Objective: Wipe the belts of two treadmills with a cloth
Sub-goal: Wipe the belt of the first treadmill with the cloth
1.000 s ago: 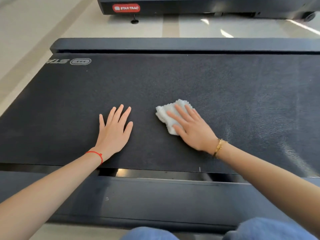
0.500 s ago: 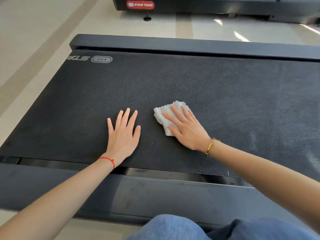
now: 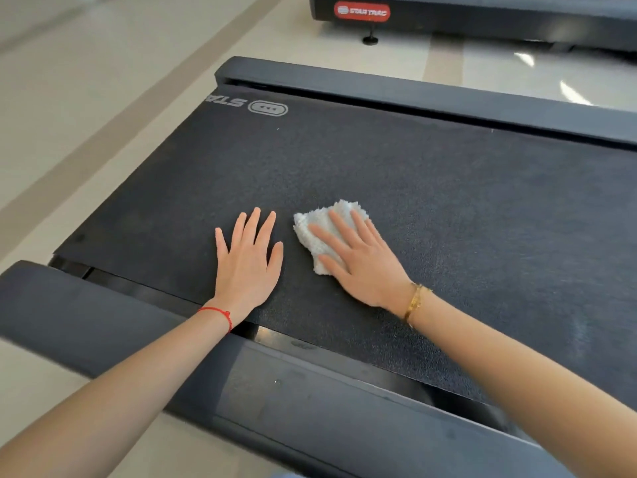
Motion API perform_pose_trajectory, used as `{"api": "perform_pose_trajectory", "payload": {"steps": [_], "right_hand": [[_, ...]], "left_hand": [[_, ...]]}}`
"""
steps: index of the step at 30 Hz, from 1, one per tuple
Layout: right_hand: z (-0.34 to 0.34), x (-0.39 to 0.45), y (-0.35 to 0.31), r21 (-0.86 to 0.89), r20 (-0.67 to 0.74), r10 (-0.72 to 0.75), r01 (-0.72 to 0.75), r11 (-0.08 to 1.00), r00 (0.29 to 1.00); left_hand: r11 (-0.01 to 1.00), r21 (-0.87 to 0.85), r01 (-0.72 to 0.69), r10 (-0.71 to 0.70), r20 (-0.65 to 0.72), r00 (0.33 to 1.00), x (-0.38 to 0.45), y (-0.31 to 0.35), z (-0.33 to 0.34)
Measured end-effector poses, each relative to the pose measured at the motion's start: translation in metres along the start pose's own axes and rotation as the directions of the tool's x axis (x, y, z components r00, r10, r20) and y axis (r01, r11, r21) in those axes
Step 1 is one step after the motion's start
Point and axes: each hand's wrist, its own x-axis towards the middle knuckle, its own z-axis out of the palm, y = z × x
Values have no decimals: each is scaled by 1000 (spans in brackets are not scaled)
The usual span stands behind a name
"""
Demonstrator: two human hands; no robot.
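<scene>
Belt point(image 3: 448, 208) under our hands: right hand point(image 3: 362, 267) flat, pressing cloth point(image 3: 319, 229); left hand point(image 3: 248, 263) open beside it. Second treadmill point(image 3: 482, 19), beyond, likely remains unwiped.

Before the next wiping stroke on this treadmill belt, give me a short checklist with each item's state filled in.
1. White cloth flat on the belt: ok.
2. Right hand presses on the cloth, fingers spread over it: ok.
3. Left hand flat on the belt beside the cloth, not touching it: ok.
4. Belt to the left of the hands, toward the printed logo, free of objects: ok.
5. Belt stationary: cannot tell.
6. Second treadmill already wiped: cannot tell, only its base shows.
</scene>
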Motion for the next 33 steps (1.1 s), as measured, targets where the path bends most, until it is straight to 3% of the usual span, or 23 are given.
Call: {"api": "perform_pose_trajectory", "payload": {"steps": [3, 6, 9, 11, 13, 16, 19, 21, 24, 28, 30, 33], "right_hand": [[-4, 9, 27, -2, -33, 26, -26, 1000, 999], [-13, 43, 67, -72, -90, 172, -179, 981, 981], [-22, 86, 91, 0, -78, 339, -340, 940, 938], [-23, 112, 85, 44, -50, 375, -373, 927, 926], [-21, 129, 61, 23, -45, 308, -307, 951, 950], [-11, 136, 11, -48, -49, 24, -27, 998, 998], [3, 131, -8, -13, -1, -207, 207, 978, 978], [1, 147, 10, -30, -31, -185, 184, 982, 982], [-9, 193, 43, -98, -82, -31, 23, 995, 996], [-16, 258, 55, -9, -43, 141, -141, 990, 989], [-17, 279, 39, 3, -11, 122, -121, 993, 993], [-12, 279, 2, -24, 34, -61, 62, 998, 998]], "left_hand": [[1000, -1, 11, -11, -1, 1000, -1, 1, 1], [1000, 5, 21, -21, -8, 1000, -1, 3, 0], [1000, 12, 25, -25, -11, 1000, 0, 5, -1], [999, 19, 26, -26, -5, 1000, 0, 6, -1], [1000, 15, 26, -26, -3, 1000, 1, 5, -1], [999, 30, 22, -22, -1, 1000, 2, 4, 0], [999, 49, 19, -19, 3, 1000, 2, 3, 1], [999, 43, 24, -25, 3, 1000, 2, 4, 0], [999, 19, 37, -37, -2, 999, 1, 5, -1], [999, 14, 44, -44, 7, 999, 1, 5, -1], [999, 17, 46, -46, 10, 999, 1, 4, -2], [999, 15, 44, -44, 11, 999, 2, 4, -2]]}}
